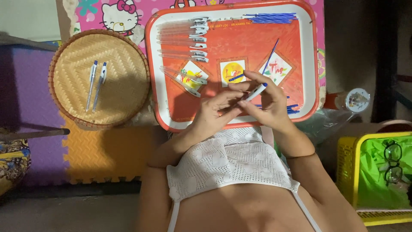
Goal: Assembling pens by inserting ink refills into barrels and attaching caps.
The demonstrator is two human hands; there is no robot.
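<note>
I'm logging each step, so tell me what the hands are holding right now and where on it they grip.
Both hands hold one white pen with a blue tip. The right hand pinches it near the tip end; the left hand grips its lower barrel.

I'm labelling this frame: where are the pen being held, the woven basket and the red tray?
Pen (256, 91), head view, on its white barrel near the blue tip.
Woven basket (122, 81), head view, on its bare woven floor.
Red tray (300, 47), head view, on its bare red surface.

a home floor, shown by colourful foam play mats (107, 154) and a woven basket tray (99, 77).
</note>
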